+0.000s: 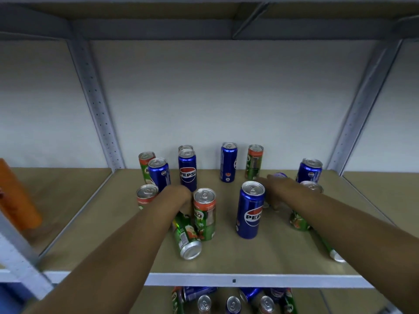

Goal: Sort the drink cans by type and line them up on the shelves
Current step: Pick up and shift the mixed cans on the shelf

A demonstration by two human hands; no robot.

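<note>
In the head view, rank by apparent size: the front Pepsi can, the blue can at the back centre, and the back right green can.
1. Front Pepsi can, clearly largest, though it is nearest the camera.
2. and 3. Back centre blue can and back right green can look alike; no ranking.

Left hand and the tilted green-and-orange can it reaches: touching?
Touching. The head view shows the left hand closed over the top of the tilted green-and-orange can, no gap visible.
</note>
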